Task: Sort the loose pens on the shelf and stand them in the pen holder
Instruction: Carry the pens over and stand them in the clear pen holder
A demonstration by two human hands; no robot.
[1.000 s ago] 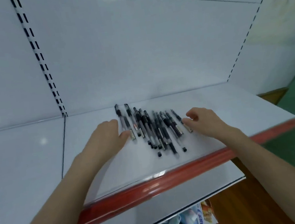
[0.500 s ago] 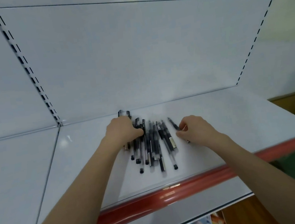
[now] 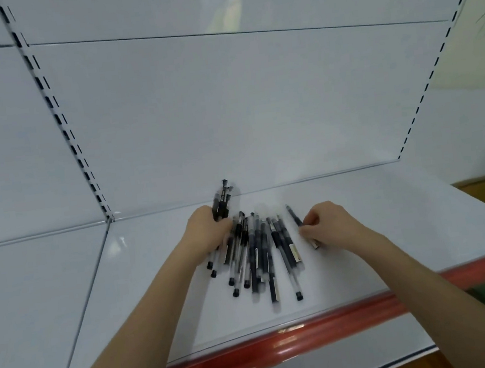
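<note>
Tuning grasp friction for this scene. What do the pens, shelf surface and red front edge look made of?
Pens: likely plastic, clear barrels with black caps and grips; the insides show through.
Shelf surface: probably painted sheet metal, smooth semi-gloss white; it carries soft reflections and a seam between panels.
Red front edge: glossy strip, plastic or coated metal, can't tell; it shows bright highlights.

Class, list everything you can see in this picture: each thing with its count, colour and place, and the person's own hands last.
Pens: about a dozen, exact count unclear, black and clear, lying bunched on the shelf between the hands.
Shelf: one, white with a red front edge.
Back panel: white, with slotted uprights at both sides.
Pen holder: none in view.
Left hand: closed on a few pens at the left of the bunch.
Right hand: pinching one pen at the right.
</note>
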